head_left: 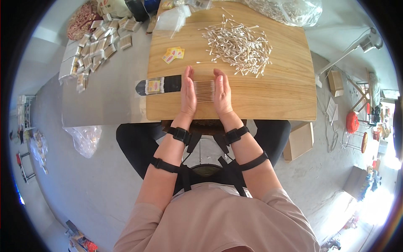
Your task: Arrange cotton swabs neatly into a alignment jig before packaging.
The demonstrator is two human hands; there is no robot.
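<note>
**Left hand [189, 93] and right hand [223, 91] stand flat at either end of a row of thin, tan-stemmed cotton swabs [204, 92]**

On the far left, small clear packs of cotton swabs [98, 47] lie piled on a smooth grey table [111, 103]. Nearer, a flat black strip with a rounded end [172, 83] carries a white-tipped swab bundle with a yellow card [155, 86]; its right end reaches the left hand's outer side.

The left forearm slants up and inward, a black strap [179, 135] at its wrist. That hand is on edge, palm facing right, fingers straight and pointing away from the body.

Between the palms, the swabs lie side by side, stems running crosswise, on the pale wooden tabletop [273, 103]. Whether the palms press on their ends cannot be told.

The right hand mirrors the left: palm inward, fingers extended, the hands apart by the row's width. Its forearm leans inward too. Beyond it spreads a loose heap of white-tipped swabs [240, 45].
</note>
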